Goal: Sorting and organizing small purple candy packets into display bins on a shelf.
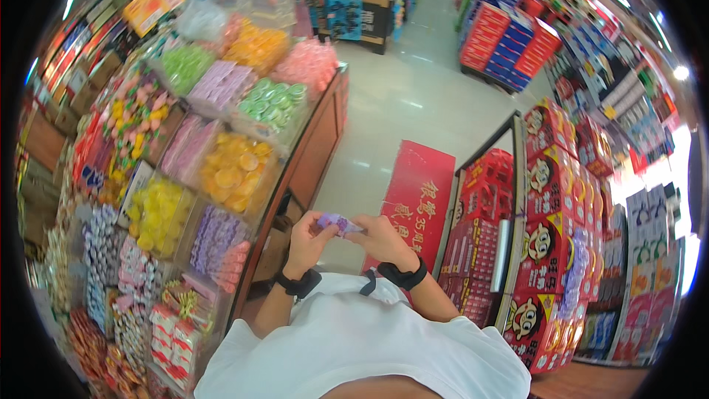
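Note:
Between my two hands is a small purple wrapped packet (339, 224), held in front of my white shirt. My left hand (311, 238) grips its left end with thumb and fingers. The fingertips of my right hand (376, 237) pinch its narrow right end. Each wrist wears a black band. Just left of my hands stands a display counter with bins of wrapped sweets, among them purple wavy packets (217, 241), yellow round pieces (157, 215) and orange round pieces (235, 169).
A wooden counter edge (288, 169) runs along my left. To the right stand a dark-framed rack (507, 221) and stacked red drink cartons (540, 238). A red floor mat (421, 188) lies between. Farther ahead are stacked red and blue boxes (507, 44).

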Available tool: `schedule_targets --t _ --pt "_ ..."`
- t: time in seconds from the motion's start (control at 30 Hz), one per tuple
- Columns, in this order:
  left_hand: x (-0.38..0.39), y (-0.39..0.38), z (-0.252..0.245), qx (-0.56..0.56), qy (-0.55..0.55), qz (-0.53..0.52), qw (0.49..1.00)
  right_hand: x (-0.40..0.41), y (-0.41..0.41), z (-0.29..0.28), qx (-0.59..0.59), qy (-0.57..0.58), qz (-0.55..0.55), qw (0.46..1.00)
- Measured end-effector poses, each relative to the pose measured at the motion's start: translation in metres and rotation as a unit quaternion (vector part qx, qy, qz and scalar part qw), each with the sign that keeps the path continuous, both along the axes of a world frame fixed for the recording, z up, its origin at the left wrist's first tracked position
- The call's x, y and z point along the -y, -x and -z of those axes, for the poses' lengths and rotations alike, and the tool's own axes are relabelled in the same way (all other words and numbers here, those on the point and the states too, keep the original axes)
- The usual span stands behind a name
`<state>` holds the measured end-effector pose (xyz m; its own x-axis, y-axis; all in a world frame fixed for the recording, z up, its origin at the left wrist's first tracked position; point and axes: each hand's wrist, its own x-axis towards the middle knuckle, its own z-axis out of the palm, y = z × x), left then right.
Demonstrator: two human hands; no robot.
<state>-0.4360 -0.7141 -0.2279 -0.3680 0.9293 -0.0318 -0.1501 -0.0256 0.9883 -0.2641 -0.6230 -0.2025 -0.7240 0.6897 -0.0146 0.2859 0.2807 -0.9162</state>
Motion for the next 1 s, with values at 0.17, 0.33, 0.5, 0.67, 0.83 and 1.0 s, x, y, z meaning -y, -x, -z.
schedule_targets --t 0.17,0.33,0.5,0.67,0.83,1.0 --pt "0.044 0.075 0.002 -0.148 0.052 -0.112 0.981 0.014 0.094 0.004 0.062 0.04 -0.094 0.993" --pt "0.083 0.151 0.023 -0.144 0.08 -0.174 0.971 0.033 0.188 0.013 0.128 0.016 -0.18 0.975" --pt "0.132 0.211 0.043 -0.114 0.158 -0.212 0.958 0.058 0.276 0.04 0.144 0.058 -0.291 0.944" --pt "0.167 0.242 0.097 0.051 0.16 -0.402 0.9 0.086 0.355 0.097 0.088 -0.016 -0.396 0.914" --pt "0.2 0.271 0.147 0.059 0.217 -0.45 0.864 0.115 0.418 0.149 0.226 0.03 -0.407 0.885" --pt "0.221 0.306 0.163 0.133 0.296 -0.42 0.847 0.146 0.465 0.212 0.198 -0.048 -0.411 0.889"
